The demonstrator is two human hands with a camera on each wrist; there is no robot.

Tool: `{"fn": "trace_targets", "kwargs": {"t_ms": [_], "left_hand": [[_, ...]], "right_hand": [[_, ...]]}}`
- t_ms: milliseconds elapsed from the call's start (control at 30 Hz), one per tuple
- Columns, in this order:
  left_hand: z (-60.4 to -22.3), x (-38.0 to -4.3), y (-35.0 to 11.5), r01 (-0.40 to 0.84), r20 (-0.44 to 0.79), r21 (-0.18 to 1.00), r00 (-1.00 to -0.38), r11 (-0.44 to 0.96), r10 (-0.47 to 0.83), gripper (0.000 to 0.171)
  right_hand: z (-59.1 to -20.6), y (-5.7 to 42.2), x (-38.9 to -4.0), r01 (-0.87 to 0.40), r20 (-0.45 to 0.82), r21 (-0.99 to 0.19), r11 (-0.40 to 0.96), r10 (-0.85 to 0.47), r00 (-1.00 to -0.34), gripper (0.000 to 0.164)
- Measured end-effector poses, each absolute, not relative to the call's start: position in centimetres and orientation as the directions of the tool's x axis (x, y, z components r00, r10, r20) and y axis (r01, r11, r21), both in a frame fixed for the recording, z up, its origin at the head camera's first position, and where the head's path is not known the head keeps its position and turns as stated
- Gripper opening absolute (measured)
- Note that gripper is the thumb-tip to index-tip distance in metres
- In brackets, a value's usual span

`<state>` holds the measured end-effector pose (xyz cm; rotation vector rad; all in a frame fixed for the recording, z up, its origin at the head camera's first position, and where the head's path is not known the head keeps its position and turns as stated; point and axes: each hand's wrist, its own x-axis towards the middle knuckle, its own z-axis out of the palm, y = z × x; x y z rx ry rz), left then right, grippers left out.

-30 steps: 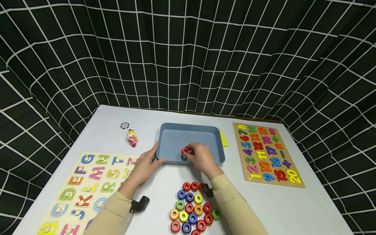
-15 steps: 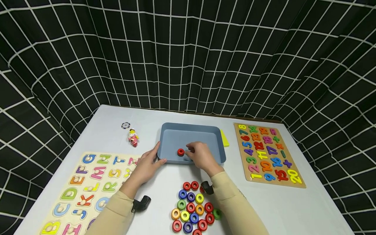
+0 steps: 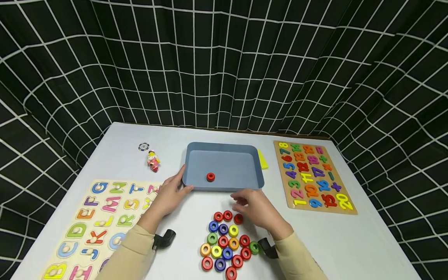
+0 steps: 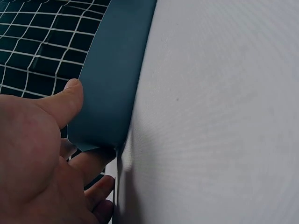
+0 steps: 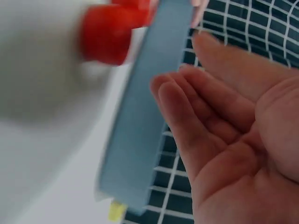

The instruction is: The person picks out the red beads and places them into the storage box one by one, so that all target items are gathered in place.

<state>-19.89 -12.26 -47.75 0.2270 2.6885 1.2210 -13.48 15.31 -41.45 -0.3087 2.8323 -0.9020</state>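
Right grip (image 3: 260,208) spread near rings (image 3: 223,246), left grip (image 3: 170,195) spread against tray (image 3: 231,165), left sleeve (image 3: 128,251) hiding letter board (image 3: 112,228) (partly)

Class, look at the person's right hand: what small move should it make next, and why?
Probably lower the right hand and pinch the nearest red ring. The hand holds nothing, its fingertips are just above that ring, and the blue-grey tray already holds one matching ring, so adding another seems sensible.
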Motion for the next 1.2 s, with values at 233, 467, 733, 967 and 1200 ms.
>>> {"fn": "trace_targets", "kwargs": {"t_ms": [233,467,733,967,1200], "left_hand": [[-47.7,-20.0,-12.5,0.058,-0.099,0.755,-0.975,0.653,0.201,0.078],[-47.9,-20.1,-12.6,0.056,-0.104,0.758,-0.973,0.65,0.206,0.079],[-47.7,-20.0,-12.2,0.061,-0.105,0.759,-0.971,0.648,0.215,0.079],[-47.6,-20.1,-12.2,0.069,-0.081,0.761,-0.976,0.645,0.201,0.078],[-47.7,-20.0,-12.1,0.054,-0.095,0.763,-0.976,0.644,0.195,0.077]], "right_hand": [[-43.2,17.0,-11.8,-0.172,-0.148,-0.54,0.824,-0.294,-0.944,0.038],[-44.1,17.2,-11.7,-0.144,-0.176,-0.53,0.835,-0.274,-0.945,0.028],[-44.4,17.7,-11.6,-0.113,-0.113,-0.593,0.797,-0.222,-0.969,0.027],[-42.3,16.5,-15.0,-0.133,0.018,-0.66,0.74,-0.161,-0.987,0.026],[-42.3,13.9,-19.7,-0.134,-0.007,-0.632,0.763,-0.179,-0.984,0.024]]}}
